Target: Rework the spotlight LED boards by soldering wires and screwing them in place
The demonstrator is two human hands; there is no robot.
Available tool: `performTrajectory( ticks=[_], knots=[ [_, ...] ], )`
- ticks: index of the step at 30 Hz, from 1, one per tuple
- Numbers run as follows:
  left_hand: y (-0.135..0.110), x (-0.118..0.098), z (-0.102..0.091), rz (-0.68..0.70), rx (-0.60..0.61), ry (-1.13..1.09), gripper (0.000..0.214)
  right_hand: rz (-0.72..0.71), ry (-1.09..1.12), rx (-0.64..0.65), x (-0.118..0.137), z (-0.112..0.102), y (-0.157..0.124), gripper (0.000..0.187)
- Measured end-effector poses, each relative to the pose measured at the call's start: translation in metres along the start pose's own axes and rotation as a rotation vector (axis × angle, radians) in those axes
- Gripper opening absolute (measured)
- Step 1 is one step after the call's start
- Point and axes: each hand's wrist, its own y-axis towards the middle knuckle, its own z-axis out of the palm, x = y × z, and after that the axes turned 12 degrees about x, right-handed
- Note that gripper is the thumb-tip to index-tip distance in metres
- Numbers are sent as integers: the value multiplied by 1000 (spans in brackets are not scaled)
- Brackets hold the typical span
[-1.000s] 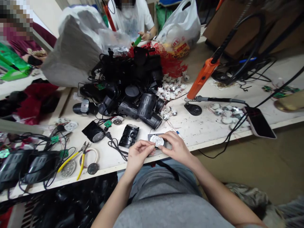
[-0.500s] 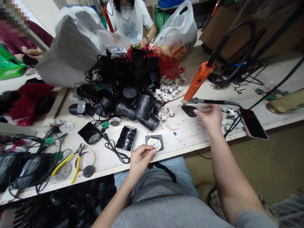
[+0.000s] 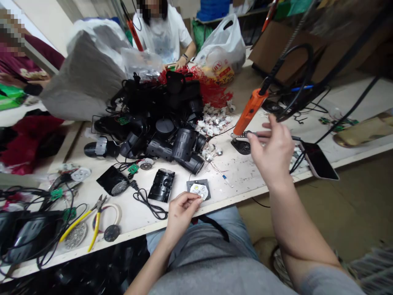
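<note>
At the bench's front edge my left hand (image 3: 182,209) pinches the rim of a small white LED lens plate (image 3: 198,189), which lies on a dark square plate (image 3: 205,182). My right hand (image 3: 273,151) is raised beside an orange electric screwdriver (image 3: 250,112), its fingers apart and nothing seen in them. The screwdriver hangs tip-down from a coiled cord, over a flat black piece (image 3: 241,146) on the bench. Behind my right fingers runs a thin dark handle with a cable, partly hidden. Left of my left hand lies an open black housing half (image 3: 161,185).
Black lamp housings (image 3: 184,145) are heaped mid-bench beside small white parts (image 3: 215,121). Yellow-handled cutters (image 3: 96,223) and a tape roll (image 3: 118,215) lie left. A phone (image 3: 321,159) overhangs the right edge. A co-worker (image 3: 166,35) sits opposite.
My right hand has risen a little and turned, its fingers now higher beside the screwdriver. My left hand stays on the lens plate. The whole view has shifted slightly.
</note>
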Motion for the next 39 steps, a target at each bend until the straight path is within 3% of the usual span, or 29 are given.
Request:
performTrajectory(
  ticks=[2,6,8,16,21,25,29,32,35,39],
  knots=[
    [0,0,0,11,4,2,23,9,-18,16,2,3,22,65],
    [-4,3,0,13,1,-3,22,69,-52,136,-9,15,65,46],
    [-6,5,-1,13,-2,-13,24,85,-51,174,-15,19,77,46],
    [-3,8,-3,8,2,-66,25,114,-57,250,-11,26,73,63],
    [-2,7,-2,2,0,-68,26,91,8,248,8,35,88,50],
    [-2,6,-2,-7,-1,-81,26,108,-69,279,17,22,84,44],
    [-2,5,-3,-4,-15,-92,29,45,-252,337,-13,2,26,43],
    [-1,5,-3,6,-6,-83,30,76,-256,417,-56,12,-9,39],
    [0,5,-1,23,7,-60,29,69,-266,407,-91,38,-6,56],
    [-1,6,3,16,-22,-61,30,35,-255,435,-111,60,13,52]
  ],
)
